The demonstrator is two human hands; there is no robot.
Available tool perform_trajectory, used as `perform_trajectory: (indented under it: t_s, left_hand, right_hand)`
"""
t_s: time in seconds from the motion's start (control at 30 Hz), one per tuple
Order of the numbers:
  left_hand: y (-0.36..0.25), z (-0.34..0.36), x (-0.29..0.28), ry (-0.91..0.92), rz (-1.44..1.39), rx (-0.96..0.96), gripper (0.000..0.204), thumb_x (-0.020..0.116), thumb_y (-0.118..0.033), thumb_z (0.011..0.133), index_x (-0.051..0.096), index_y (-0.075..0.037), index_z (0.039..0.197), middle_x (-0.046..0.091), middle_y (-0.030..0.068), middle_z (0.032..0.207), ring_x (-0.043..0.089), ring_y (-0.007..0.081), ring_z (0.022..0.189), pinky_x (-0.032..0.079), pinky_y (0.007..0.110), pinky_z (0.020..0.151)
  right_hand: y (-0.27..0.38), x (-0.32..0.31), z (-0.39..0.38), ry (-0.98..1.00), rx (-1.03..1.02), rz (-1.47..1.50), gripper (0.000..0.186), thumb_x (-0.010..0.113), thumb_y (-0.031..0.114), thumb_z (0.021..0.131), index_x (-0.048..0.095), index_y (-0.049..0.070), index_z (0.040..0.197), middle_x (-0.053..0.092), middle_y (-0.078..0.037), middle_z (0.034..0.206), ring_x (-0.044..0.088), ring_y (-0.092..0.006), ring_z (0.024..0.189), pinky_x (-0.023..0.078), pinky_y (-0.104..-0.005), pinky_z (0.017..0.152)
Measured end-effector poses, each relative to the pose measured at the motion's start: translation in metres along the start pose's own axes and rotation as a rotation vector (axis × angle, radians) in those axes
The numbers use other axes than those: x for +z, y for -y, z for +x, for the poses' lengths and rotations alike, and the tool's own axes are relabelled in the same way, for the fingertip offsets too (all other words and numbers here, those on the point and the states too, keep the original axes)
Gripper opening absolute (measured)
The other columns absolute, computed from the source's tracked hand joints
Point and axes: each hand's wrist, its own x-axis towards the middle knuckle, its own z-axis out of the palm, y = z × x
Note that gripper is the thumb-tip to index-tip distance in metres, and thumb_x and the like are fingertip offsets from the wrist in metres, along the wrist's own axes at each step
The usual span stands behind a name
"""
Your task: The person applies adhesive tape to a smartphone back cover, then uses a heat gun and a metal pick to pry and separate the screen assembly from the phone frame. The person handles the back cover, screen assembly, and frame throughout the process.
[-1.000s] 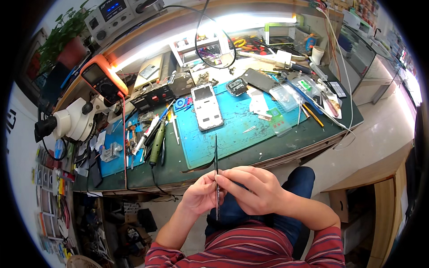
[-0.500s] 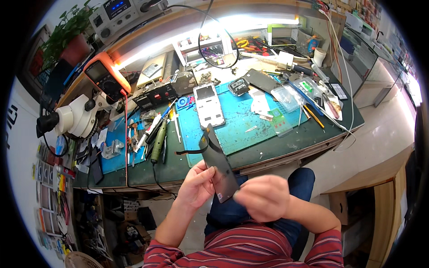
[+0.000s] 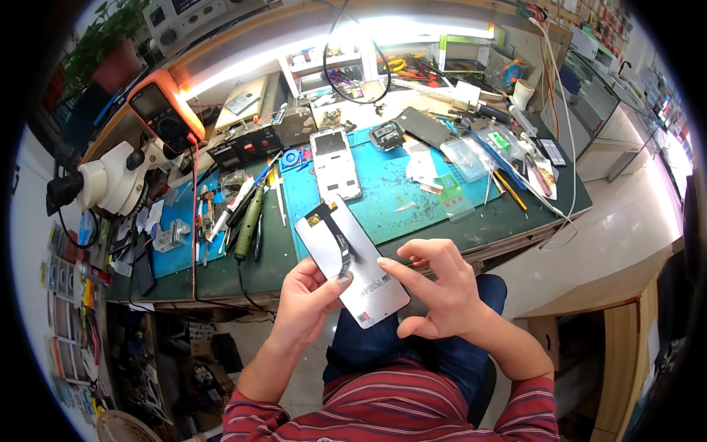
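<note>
My left hand [image 3: 303,300] grips a phone screen panel [image 3: 368,269] by its left edge, thumb on top. The panel's silvery-white back faces me, tilted above my lap at the bench's near side. A black flex cable [image 3: 339,239] lies along its upper part, its lower end by my left thumb. Over the panel's right edge is my right hand [image 3: 448,291], fingers apart; the index fingertip is at that edge, though contact is hard to tell. Beyond the panel, a white phone frame [image 3: 336,168] rests on the blue work mat [image 3: 390,221].
An orange multimeter [image 3: 163,110] and a white microscope [image 3: 110,180] stand on the left. A green pen-shaped tool [image 3: 250,225] lies among other hand tools. To the right are a clear plastic box [image 3: 465,158], an orange pencil [image 3: 511,190] and a white cable [image 3: 567,184].
The panel has turned from a dark, steep angle to show its bright back. Its cable, which stuck out to the left, now lies along the panel. My right hand's fingers have spread.
</note>
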Motion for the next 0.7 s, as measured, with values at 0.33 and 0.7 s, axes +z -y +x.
perform_trajectory:
  t_s: [0.33, 0.7]
  left_hand:
    - [-0.001, 0.007, 0.0, -0.14, 0.032, 0.051, 0.026, 0.069, -0.005, 0.099, 0.061, 0.004, 0.122, 0.073, 0.0145, 0.115, 0.075, 0.02, 0.099, 0.067, 0.037, 0.081]
    - [-0.003, 0.007, 0.003, -0.138, -0.004, 0.098, 0.029, 0.068, -0.003, 0.099, 0.059, 0.003, 0.126, 0.072, 0.0138, 0.117, 0.074, 0.0208, 0.103, 0.067, 0.04, 0.085]
  right_hand:
    - [0.0, 0.001, -0.016, -0.125, -0.018, -0.12, 0.063, 0.067, 0.062, 0.091, 0.075, 0.01, 0.126, 0.062, -0.009, 0.114, 0.061, -0.0253, 0.096, 0.055, -0.0362, 0.083]
    - [0.003, 0.017, -0.03, -0.111, 0.05, -0.122, 0.067, 0.066, 0.062, 0.092, 0.073, 0.005, 0.126, 0.06, -0.01, 0.114, 0.061, -0.0245, 0.096, 0.053, -0.0366, 0.083]
